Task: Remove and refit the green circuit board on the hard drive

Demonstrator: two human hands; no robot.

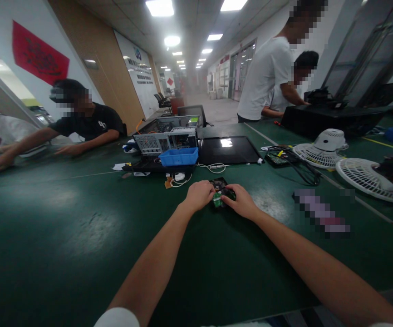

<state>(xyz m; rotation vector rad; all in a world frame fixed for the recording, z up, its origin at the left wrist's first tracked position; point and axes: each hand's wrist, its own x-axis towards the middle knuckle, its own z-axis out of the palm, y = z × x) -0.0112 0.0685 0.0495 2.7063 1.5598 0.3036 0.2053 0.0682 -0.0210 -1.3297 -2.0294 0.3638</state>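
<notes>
Head: green board (217, 200), blurred wall lettering (141, 66)

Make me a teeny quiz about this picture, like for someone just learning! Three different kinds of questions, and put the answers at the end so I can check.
1. Pick one. What are the left hand and right hand both touching?
a) a paper cup
b) a small black device with a green board
c) a big book

2. True or false? The blue tray is on the near side of the open computer case.

3. Fill in the missing word: Two white fan parts lie on the green tabletop, to the person's ____.

Key: 1. b; 2. True; 3. right
</notes>
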